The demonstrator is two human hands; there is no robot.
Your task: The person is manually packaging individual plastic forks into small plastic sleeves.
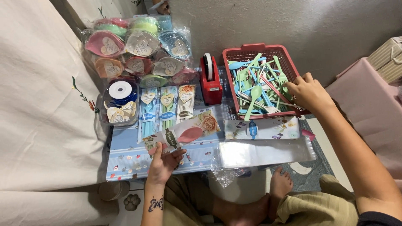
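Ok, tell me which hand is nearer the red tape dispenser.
Left, narrowly. The left hand holds a floral packet in front of the red tape dispenser, towards the person. The right hand is off to its right, fingers in the red basket of plastic cutlery.

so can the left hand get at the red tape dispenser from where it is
Probably not right away. The left hand is already holding a floral paper sleeve, so it isn't free. The path to the red tape dispenser crosses only flat packets on the table, so nothing tall blocks it.
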